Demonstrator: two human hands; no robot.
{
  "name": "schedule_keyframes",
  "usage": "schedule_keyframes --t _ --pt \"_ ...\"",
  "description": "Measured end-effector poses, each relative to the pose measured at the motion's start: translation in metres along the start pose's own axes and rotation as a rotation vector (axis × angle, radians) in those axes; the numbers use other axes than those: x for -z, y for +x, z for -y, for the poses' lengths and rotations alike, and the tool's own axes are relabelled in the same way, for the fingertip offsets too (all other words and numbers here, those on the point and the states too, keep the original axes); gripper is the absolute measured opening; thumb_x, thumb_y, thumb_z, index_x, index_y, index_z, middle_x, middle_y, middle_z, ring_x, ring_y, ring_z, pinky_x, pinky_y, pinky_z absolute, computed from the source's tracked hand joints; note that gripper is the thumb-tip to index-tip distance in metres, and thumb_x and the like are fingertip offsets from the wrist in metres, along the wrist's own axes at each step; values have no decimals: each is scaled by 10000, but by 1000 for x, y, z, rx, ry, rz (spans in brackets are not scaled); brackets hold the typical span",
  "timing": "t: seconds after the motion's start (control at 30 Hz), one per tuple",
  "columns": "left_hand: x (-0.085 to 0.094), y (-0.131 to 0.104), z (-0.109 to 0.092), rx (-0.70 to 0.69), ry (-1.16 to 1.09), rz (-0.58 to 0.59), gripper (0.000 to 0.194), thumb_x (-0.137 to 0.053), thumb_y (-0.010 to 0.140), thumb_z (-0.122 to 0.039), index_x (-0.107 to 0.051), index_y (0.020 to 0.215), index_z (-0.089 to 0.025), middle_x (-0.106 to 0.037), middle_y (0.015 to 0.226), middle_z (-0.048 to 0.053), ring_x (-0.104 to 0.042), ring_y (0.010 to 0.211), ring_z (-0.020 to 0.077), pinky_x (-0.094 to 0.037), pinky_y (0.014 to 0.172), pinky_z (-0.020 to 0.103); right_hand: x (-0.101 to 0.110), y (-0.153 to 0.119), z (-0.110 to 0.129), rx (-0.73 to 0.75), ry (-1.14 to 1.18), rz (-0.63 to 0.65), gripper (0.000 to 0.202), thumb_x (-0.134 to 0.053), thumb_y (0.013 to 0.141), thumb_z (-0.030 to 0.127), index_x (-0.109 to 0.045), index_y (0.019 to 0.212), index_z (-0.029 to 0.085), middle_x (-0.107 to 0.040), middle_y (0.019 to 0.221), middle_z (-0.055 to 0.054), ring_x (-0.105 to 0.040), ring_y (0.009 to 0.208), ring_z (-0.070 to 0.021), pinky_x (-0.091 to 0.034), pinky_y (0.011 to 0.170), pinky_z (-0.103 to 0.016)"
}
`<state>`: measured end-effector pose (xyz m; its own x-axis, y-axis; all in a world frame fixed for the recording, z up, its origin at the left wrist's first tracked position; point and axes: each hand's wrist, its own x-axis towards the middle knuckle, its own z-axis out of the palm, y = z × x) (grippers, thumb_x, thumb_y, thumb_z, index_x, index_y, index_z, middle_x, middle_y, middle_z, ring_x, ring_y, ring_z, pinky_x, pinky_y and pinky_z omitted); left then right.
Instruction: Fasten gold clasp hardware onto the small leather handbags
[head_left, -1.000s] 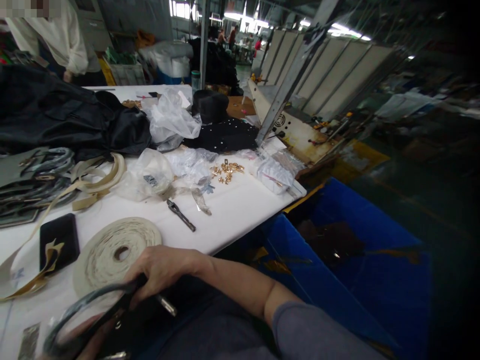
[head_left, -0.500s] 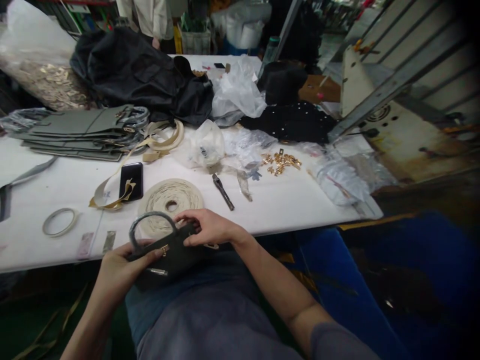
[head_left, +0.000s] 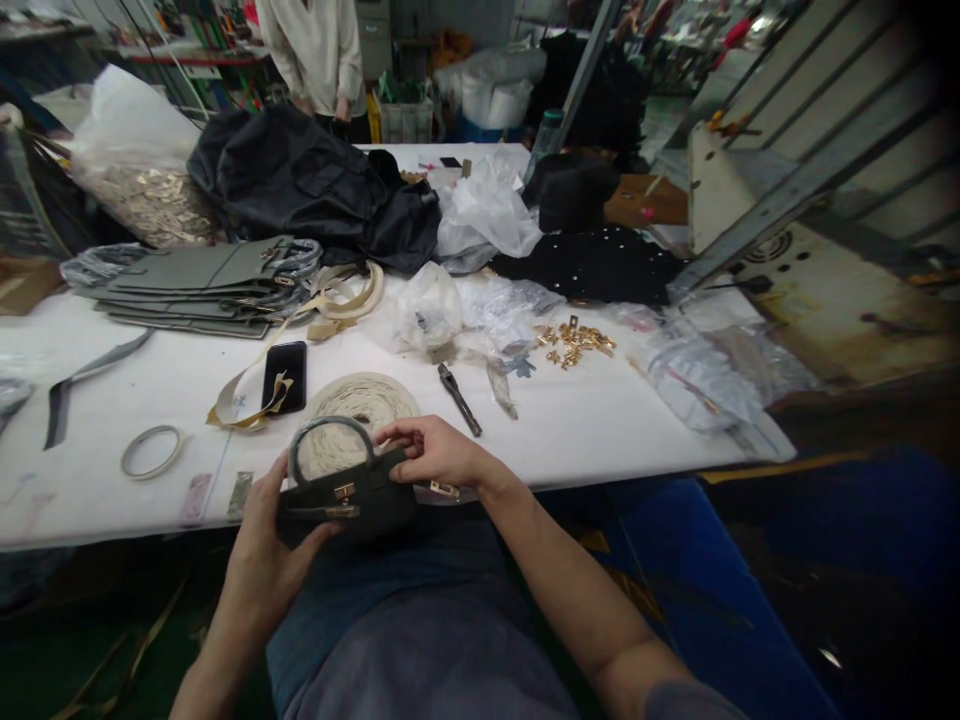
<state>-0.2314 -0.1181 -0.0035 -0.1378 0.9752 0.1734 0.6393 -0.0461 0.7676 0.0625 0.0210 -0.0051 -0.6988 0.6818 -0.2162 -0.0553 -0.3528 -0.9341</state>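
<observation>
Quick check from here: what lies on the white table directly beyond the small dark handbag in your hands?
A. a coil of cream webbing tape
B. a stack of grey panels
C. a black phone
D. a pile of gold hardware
A: the coil of cream webbing tape lies flat on the table right behind the handbag, showing through its handle loop, while the left hand and right hand hold the bag.

Even overhead light, white table [head_left: 585, 420] bright, mild glare on plastic bags [head_left: 487, 205]. Right side and corners dark, vignetted. Wide-angle bending at edges; background soft, slightly blurred.
</observation>
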Motion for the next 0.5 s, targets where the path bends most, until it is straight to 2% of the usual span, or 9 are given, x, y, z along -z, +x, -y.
schedule_keyframes --t 0.1,0.17,0.23,0.33,0.4,0.5 --pt "-4 0 -2 -37 -11 -33 714 -828 1065 -481 -565 1681 -237 -651 1573 149 -624 1476 374 -474 1328 534 -2 2 2 1 -27 -7 691 -850 714 157 -781 1401 136 -812 1102 -66 -748 931 -162 -557 815 -228" --pt "-4 -1 -3 -20 -51 -18 608 -811 1079 -473 -625 1606 -235 -693 1507 131 -669 1405 356 -500 1300 502 -3 3 3 25 -71 -26 642 -806 717 141 -807 1359 140 -818 1134 -63 -746 956 -170 -552 824 -232" --pt "-4 -4 -4 8 -102 17 663 -821 1066 -496 -608 1634 -225 -695 1528 141 -672 1421 365 -495 1315 505 -3 3 6 61 -132 -15 608 -753 725 123 -830 1328 146 -823 1170 -56 -745 1010 -183 -550 853 -237" --pt "-4 -9 -11 99 -182 89 867 -795 1071 -559 -445 1791 -227 -622 1652 168 -617 1518 395 -480 1345 536 2 1 13 93 -245 57 627 -719 743 104 -834 1357 155 -824 1190 -45 -743 1060 -192 -545 885 -237" --pt "-3 -10 -21 161 -206 114 920 -735 1103 -601 -334 1851 -245 -589 1684 176 -596 1538 414 -461 1357 586 5 -1 17 89 -321 111 632 -756 760 110 -827 1386 167 -823 1191 -36 -739 1053 -192 -547 892 -238" --pt "0 -7 -37 206 -231 89 899 -639 1153 -636 -265 1872 -248 -597 1662 186 -563 1568 416 -373 1401 644 4 -2 21 38 -364 153 613 -898 770 194 -831 1379 181 -826 1171 -26 -737 1035 -205 -560 892 -253"
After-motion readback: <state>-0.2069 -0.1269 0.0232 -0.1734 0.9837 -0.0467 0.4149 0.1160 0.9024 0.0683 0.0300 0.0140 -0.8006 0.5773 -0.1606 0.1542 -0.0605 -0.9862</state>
